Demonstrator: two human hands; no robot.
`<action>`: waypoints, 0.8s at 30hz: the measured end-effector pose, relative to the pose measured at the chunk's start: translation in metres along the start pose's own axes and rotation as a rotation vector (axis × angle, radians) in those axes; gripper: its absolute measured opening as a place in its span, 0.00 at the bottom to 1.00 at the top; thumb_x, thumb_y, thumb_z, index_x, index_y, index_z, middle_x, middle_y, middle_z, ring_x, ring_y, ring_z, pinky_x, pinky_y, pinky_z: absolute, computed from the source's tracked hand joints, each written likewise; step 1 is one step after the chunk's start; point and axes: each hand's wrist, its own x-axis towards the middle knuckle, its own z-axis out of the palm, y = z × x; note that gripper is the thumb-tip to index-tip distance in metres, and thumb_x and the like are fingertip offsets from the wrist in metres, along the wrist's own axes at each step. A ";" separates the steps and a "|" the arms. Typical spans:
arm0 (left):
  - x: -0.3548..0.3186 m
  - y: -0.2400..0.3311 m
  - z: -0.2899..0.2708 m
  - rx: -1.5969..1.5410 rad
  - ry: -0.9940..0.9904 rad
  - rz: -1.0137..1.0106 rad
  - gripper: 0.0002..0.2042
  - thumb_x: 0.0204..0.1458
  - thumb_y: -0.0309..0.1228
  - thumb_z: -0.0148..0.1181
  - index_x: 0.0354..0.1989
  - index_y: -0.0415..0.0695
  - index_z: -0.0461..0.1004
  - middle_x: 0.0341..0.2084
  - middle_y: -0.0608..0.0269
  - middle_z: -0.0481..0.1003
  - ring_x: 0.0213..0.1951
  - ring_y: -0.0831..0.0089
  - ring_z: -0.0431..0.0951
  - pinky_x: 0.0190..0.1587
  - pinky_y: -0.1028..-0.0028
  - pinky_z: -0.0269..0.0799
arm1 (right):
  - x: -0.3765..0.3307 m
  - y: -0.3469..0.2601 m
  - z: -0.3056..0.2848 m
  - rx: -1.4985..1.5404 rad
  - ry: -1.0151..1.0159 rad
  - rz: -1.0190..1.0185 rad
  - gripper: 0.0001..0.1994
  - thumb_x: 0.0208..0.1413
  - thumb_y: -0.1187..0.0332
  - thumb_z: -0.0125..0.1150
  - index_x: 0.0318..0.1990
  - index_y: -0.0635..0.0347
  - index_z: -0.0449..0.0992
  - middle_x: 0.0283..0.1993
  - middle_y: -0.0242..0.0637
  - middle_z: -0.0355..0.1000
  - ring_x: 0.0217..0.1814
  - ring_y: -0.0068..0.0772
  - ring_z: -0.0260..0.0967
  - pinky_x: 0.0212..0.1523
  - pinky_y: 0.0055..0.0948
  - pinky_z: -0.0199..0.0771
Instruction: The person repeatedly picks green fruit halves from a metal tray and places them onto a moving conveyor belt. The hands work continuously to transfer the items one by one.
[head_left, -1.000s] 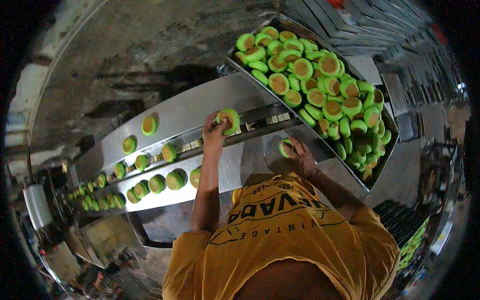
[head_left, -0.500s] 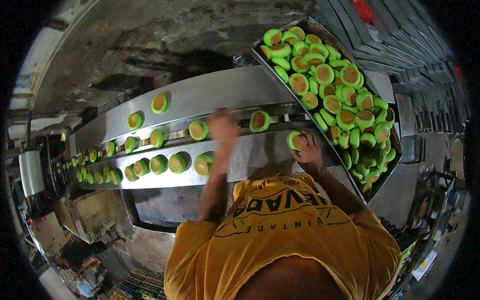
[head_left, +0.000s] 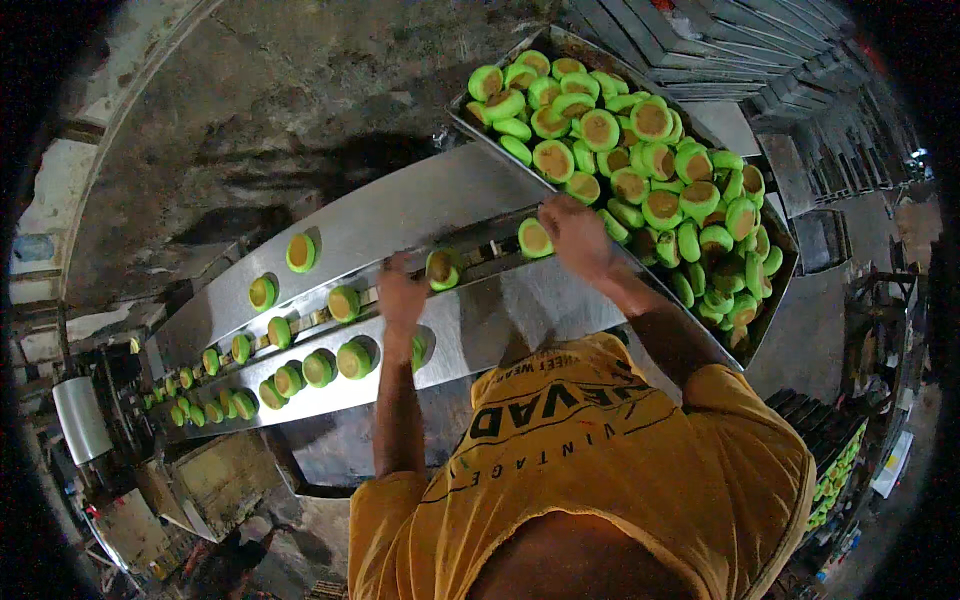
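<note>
Round green buns with brown faces lie in a row along the narrow conveyor belt (head_left: 487,252). My left hand (head_left: 402,290) hovers over the belt between two of them, its fingers apart, close beside one bun (head_left: 443,269). My right hand (head_left: 578,235) is at the left edge of a metal tray (head_left: 642,268), just right of another belt bun (head_left: 535,237). Its fingertips are bent down and partly hidden, so whether they hold anything does not show. The tray is heaped with the same green buns (head_left: 662,209).
Steel plates flank the belt; the near plate (head_left: 490,316) carries a row of buns (head_left: 354,360), and the far plate (head_left: 400,195) has two. Dark stacked trays (head_left: 700,50) stand beyond the full tray. A metal roller (head_left: 82,420) is at the far left.
The view has turned somewhat. My right hand has left the near plate for the belt and tray edge; the bun it touched there is gone from that spot. Belt buns have shifted left.
</note>
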 end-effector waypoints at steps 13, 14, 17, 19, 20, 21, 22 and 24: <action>0.084 0.152 0.027 0.019 -0.091 0.274 0.26 0.49 0.41 0.66 0.55 0.42 0.71 0.50 0.52 0.76 0.53 0.50 0.73 0.54 0.54 0.69 | 0.018 0.047 -0.062 -0.394 0.022 0.095 0.41 0.46 0.49 0.68 0.64 0.63 0.59 0.52 0.55 0.70 0.55 0.59 0.68 0.53 0.59 0.66; 0.101 0.193 0.037 -0.015 -0.156 0.331 0.26 0.49 0.41 0.66 0.56 0.42 0.71 0.49 0.51 0.77 0.52 0.49 0.74 0.56 0.55 0.69 | 0.004 0.041 -0.071 -0.321 0.031 0.103 0.40 0.47 0.49 0.67 0.63 0.61 0.60 0.51 0.55 0.70 0.55 0.60 0.68 0.51 0.59 0.68; 0.145 0.235 0.093 0.081 -0.080 0.580 0.26 0.47 0.44 0.67 0.50 0.41 0.75 0.46 0.51 0.78 0.50 0.50 0.75 0.52 0.52 0.71 | -0.047 0.029 -0.064 0.067 -0.198 0.136 0.39 0.49 0.47 0.66 0.66 0.53 0.60 0.52 0.57 0.68 0.53 0.62 0.68 0.47 0.59 0.71; 0.156 0.261 0.104 0.356 -0.331 0.473 0.26 0.46 0.46 0.69 0.48 0.40 0.75 0.44 0.51 0.77 0.49 0.52 0.76 0.50 0.51 0.71 | -0.084 0.032 -0.033 0.051 0.016 -0.105 0.34 0.48 0.56 0.70 0.62 0.56 0.63 0.53 0.53 0.69 0.48 0.59 0.70 0.39 0.48 0.76; 0.159 0.278 0.096 0.478 -0.557 0.491 0.27 0.43 0.46 0.70 0.47 0.41 0.75 0.42 0.50 0.76 0.47 0.53 0.75 0.47 0.51 0.72 | -0.104 0.046 -0.014 -0.021 -0.059 -0.011 0.36 0.48 0.55 0.70 0.63 0.55 0.61 0.56 0.54 0.67 0.51 0.60 0.69 0.42 0.50 0.76; 0.157 0.276 0.097 0.401 -0.435 0.599 0.26 0.43 0.46 0.70 0.47 0.42 0.75 0.43 0.49 0.76 0.46 0.52 0.75 0.46 0.52 0.71 | -0.123 0.061 0.008 -0.081 -0.136 0.078 0.38 0.48 0.54 0.70 0.65 0.55 0.60 0.59 0.55 0.64 0.54 0.62 0.68 0.45 0.51 0.75; 0.150 0.267 0.098 0.327 -0.316 0.703 0.26 0.43 0.45 0.70 0.47 0.42 0.74 0.43 0.49 0.75 0.46 0.52 0.75 0.45 0.52 0.71 | -0.133 0.069 0.020 -0.131 -0.214 0.168 0.39 0.48 0.53 0.69 0.66 0.55 0.59 0.62 0.56 0.62 0.57 0.63 0.67 0.48 0.52 0.75; 0.134 0.252 0.097 0.140 -0.138 0.720 0.25 0.44 0.45 0.70 0.47 0.43 0.74 0.44 0.49 0.74 0.47 0.51 0.74 0.45 0.53 0.71 | -0.129 0.053 -0.006 -0.180 -0.200 0.110 0.41 0.49 0.53 0.68 0.69 0.54 0.57 0.67 0.55 0.58 0.63 0.64 0.61 0.54 0.55 0.69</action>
